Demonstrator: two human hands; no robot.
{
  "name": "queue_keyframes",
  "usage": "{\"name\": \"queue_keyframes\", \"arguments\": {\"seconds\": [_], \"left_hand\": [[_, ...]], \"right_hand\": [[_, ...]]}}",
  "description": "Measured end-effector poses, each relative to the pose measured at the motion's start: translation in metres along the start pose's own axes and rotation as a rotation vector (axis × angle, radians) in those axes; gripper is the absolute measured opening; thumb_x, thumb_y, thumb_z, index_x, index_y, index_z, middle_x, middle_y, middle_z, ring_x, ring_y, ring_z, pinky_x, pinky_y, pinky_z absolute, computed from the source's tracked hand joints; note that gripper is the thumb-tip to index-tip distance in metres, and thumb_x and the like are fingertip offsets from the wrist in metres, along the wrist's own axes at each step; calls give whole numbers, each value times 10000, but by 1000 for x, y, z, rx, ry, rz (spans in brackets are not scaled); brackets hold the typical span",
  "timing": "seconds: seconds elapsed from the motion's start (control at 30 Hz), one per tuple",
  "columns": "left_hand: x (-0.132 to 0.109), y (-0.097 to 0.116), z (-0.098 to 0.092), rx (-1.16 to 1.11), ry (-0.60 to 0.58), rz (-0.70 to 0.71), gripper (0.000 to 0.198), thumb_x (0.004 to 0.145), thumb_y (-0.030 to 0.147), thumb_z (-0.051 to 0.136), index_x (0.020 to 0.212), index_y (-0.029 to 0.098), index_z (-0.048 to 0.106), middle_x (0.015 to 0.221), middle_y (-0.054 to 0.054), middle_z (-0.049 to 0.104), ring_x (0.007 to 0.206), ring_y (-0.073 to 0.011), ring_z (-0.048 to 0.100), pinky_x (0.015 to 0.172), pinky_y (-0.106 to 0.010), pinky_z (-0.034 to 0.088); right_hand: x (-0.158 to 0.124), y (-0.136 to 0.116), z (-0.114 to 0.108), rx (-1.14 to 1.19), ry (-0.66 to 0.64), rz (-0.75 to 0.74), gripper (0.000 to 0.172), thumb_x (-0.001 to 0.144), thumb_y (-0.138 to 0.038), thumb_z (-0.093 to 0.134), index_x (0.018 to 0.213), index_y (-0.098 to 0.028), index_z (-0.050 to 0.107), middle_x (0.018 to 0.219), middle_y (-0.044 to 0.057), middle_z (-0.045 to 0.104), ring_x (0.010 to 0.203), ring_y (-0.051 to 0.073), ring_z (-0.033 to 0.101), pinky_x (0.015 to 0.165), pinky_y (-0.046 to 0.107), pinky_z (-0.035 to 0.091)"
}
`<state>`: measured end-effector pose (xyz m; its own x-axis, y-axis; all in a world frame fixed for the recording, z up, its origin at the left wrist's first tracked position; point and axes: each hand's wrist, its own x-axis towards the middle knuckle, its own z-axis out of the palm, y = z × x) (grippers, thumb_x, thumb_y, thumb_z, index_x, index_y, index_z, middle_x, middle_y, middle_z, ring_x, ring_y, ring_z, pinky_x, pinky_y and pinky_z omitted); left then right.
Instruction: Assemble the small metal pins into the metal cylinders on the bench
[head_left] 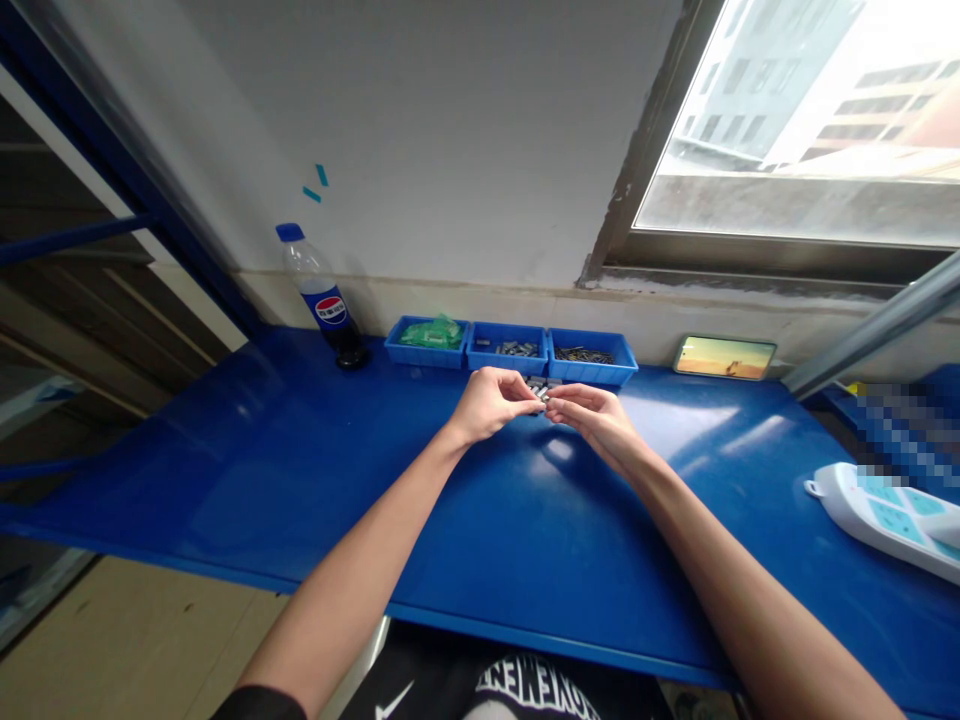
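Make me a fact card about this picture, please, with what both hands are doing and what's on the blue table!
left hand: pinched, beside some silvery bits
right hand: pinched, close to the left hand
held: too small to tell
left bin: green plastic
middle bin: little metal parts
right bin: thin metal pieces
bottle: upright, blue cap
phone: sideways, screen lit
power strip: white, far right

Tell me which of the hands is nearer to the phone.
Right. The right hand is to the left of the phone and nearer the camera; the left hand is farther left, on the right hand's other side.
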<state>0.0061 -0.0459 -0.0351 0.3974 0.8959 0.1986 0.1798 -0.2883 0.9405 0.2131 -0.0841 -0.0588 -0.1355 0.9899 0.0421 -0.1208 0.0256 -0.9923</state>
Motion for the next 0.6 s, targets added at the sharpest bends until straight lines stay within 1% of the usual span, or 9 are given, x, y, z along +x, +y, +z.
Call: {"name": "queue_keyframes", "arguments": {"seconds": [0.07, 0.13, 0.2, 0.3, 0.37, 0.43, 0.5, 0.57, 0.6], "left_hand": [[0, 1, 1, -28, -10, 0, 273, 703, 365, 875, 772, 125, 765, 815, -102, 799, 761, -216, 764, 727, -299, 605], [0, 2, 2, -34, -11, 6, 288, 717, 384, 865, 780, 123, 762, 824, -106, 799, 772, -219, 764, 729, -301, 604], [0, 3, 0, 49, -23, 26, 262, 747, 376, 842, 794, 129, 768, 828, -98, 799, 772, -212, 760, 728, -292, 596], [-2, 7, -8, 369, -62, 103, 194, 748, 308, 827, 887, 176, 796, 912, -70, 801, 856, -219, 749, 802, -297, 583], [-4, 9, -16, 620, -89, 146, 245, 718, 282, 834, 951, 215, 799, 1003, -62, 792, 963, -249, 729, 865, -319, 570], [-5, 8, -24, 797, -112, 150, 262, 714, 263, 816, 973, 232, 793, 1036, -62, 782, 1011, -272, 710, 880, -337, 563], [-6, 5, -29, 868, -135, 123, 255, 736, 225, 774, 990, 239, 786, 1025, -57, 779, 984, -266, 713, 853, -330, 562], [-6, 0, -30, 870, -147, 85, 264, 763, 177, 725, 1012, 246, 777, 1005, -48, 781, 935, -245, 724, 806, -306, 559], [-5, -2, -30, 860, -151, 68, 263, 778, 160, 703, 1016, 249, 773, 989, -45, 782, 914, -235, 729, 784, -293, 555]], "right_hand": [[1, 1, -1, 1, -7, 21, 354, 728, -441, 865, 987, -210, 796, 906, 64, 788, 837, 206, 715, 847, 365, 576], [1, -1, -1, -10, -4, 36, 366, 693, -456, 886, 942, -200, 803, 864, 63, 780, 805, 204, 705, 820, 362, 582], [1, -3, -2, -15, 7, 41, 365, 671, -461, 902, 896, -191, 805, 818, 62, 769, 759, 193, 689, 778, 349, 581], [3, -3, -4, -44, 41, 53, 372, 660, -460, 916, 882, -182, 809, 791, 69, 767, 704, 185, 679, 740, 348, 579], [5, -1, -6, -67, 113, 28, 379, 673, -466, 912, 895, -176, 809, 786, 76, 772, 708, 201, 698, 767, 374, 589], [8, 2, -7, -43, 224, -44, 397, 693, -459, 903, 959, -181, 802, 861, 86, 792, 808, 237, 742, 862, 412, 594], [10, 4, -9, 22, 311, -130, 447, 705, -431, 903, 1069, -203, 778, 1045, 97, 799, 1002, 274, 753, 990, 438, 567], [11, 5, -11, 58, 330, -168, 527, 704, -398, 907, 1175, -234, 738, 1227, 99, 759, 1167, 293, 710, 1072, 447, 530], [11, 5, -12, 57, 323, -167, 552, 706, -387, 905, 1206, -244, 721, 1279, 100, 738, 1209, 297, 691, 1087, 449, 522]]}}
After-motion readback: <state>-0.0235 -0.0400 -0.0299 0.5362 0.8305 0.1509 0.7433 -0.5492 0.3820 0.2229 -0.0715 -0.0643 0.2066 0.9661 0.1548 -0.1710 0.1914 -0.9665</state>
